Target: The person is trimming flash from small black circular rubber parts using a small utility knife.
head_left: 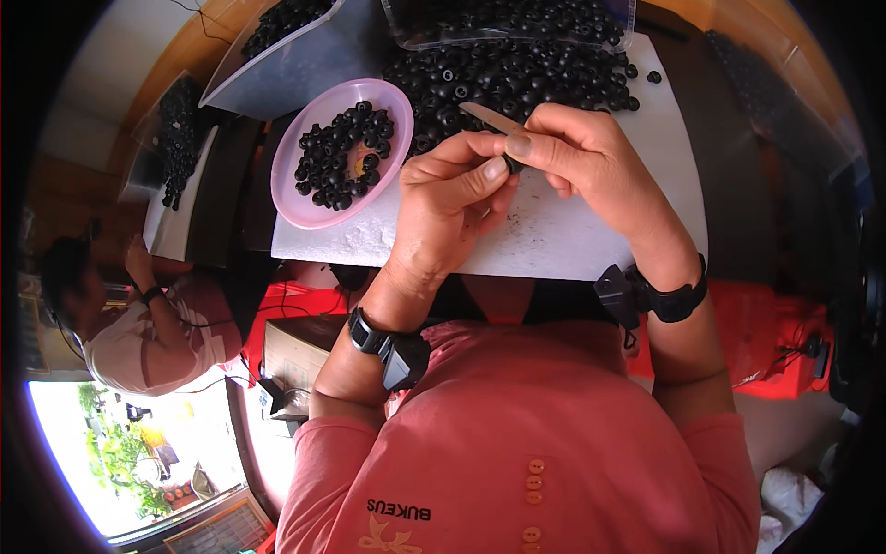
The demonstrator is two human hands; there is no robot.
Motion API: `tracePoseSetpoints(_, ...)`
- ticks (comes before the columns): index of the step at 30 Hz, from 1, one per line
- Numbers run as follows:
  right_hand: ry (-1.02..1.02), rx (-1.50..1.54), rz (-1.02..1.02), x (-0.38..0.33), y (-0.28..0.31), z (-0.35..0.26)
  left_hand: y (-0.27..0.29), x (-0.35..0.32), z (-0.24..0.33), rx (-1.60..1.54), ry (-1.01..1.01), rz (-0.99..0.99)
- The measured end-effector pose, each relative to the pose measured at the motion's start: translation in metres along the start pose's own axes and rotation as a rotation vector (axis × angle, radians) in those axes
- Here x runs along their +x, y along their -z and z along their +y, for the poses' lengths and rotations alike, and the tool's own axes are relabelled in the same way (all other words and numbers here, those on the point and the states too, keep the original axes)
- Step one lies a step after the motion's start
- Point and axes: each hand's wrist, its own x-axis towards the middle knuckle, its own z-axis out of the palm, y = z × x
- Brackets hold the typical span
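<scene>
Both my hands meet over the near part of the white board point(591, 222). Between the fingertips of my left hand point(452, 189) is a small round black part point(513, 164), mostly covered by fingers. My right hand point(591, 152) is closed on a small knife, its thumb close to the left thumb and the black part. The knife's blade point(489, 117) points to the upper left, and its handle is hidden in the hand. Just beyond lies a heap of similar black parts point(498, 78), some with a hole through them.
A pink plate point(284, 185) with several black parts stands left of my hands. Behind it is a grey bin point(305, 69); a clear tray point(425, 43) sits at the far edge. Another person point(157, 323) sits at the left. Red stools point(775, 337) flank me.
</scene>
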Motion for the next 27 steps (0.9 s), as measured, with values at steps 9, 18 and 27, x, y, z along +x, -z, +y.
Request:
tracePoseSetpoints(9,0.080,0.029,0.187,-0.001,0.007,-0.003,0.042,-0.005,0.081,0.654,-0.271,0.276)
tracePoseSetpoints(18,0.146,0.069,0.338,0.001,0.011,-0.003,0.047,0.011,0.063,1.385,-0.648,0.158)
tracePoseSetpoints(27,0.151,0.033,0.381,0.008,0.014,0.009,-0.018,0.044,0.001,1.785,-0.652,-0.044)
